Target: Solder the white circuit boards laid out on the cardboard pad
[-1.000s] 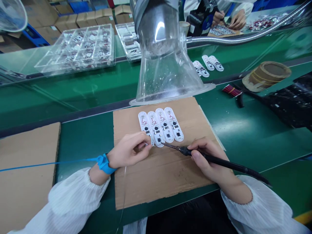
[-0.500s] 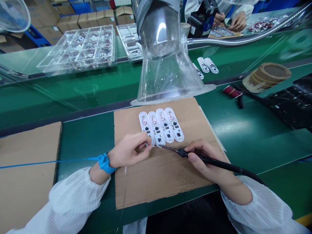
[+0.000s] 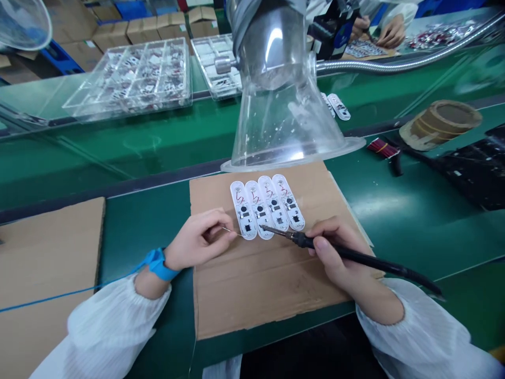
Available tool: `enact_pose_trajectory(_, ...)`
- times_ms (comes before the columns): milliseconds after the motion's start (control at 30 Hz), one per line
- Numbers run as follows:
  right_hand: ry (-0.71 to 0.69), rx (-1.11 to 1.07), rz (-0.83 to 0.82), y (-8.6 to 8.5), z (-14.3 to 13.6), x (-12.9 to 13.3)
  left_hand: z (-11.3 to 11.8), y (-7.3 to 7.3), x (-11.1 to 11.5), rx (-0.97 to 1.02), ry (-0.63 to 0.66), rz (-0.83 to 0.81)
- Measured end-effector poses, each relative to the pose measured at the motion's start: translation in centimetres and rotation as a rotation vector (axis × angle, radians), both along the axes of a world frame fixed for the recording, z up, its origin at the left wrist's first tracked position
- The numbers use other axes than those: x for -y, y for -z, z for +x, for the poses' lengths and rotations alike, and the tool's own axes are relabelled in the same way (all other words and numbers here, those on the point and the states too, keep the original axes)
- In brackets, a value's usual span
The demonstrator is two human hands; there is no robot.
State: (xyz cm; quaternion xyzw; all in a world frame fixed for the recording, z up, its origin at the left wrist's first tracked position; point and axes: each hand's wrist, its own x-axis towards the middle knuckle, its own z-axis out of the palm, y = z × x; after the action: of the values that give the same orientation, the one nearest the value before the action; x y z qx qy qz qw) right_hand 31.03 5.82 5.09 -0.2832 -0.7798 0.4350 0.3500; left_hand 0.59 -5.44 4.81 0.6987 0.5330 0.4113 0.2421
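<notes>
Several white, rounded circuit boards [image 3: 279, 205] lie side by side on a cardboard sheet [image 3: 272, 289], carrying black chips and short red wires. My left hand [image 3: 203, 237], with a blue wrist strap [image 3: 161, 264], pinches a thin solder wire [image 3: 228, 229]. The wire's end reaches the lower part of the leftmost board. In my right hand [image 3: 341, 255] is a black soldering iron [image 3: 305, 240], held like a pen. Its tip lies over the lower part of the second board from the left; whether it touches cannot be made out.
A clear fume hood [image 3: 292, 126] hangs just behind the boards. Beyond stand a compartment tray [image 3: 134, 79] of parts and a co-worker's hands [image 3: 390, 32]. At right are a brown round pot [image 3: 440, 123] and a red wire bundle [image 3: 382, 148]. Another cardboard sheet [image 3: 51, 252] lies left.
My left hand has drawn back left from the boards, uncovering the leftmost one and the solder wire. The iron's tip has shifted slightly up the second board. The whole view has shifted slightly.
</notes>
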Motion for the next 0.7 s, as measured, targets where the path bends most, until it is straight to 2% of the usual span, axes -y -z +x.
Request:
enact_pose_trajectory(133, -0.066, 0.071, 0.073, 0.04, -0.29, 0.09, 0.44, 0.22, 0.28, -0.007, -0.032, -0.019)
enact_pose_trajectory(267, -0.096, 0.089, 0.090, -0.34, -0.55, -0.12, 0.39, 0.19, 0.30, -0.041, 0.006, -0.029)
enact_pose_trajectory(700, -0.098, 0.101, 0.077, -0.28, -0.92, -0.03, 0.46, 0.09, 0.04, -0.092, 0.026, -0.038)
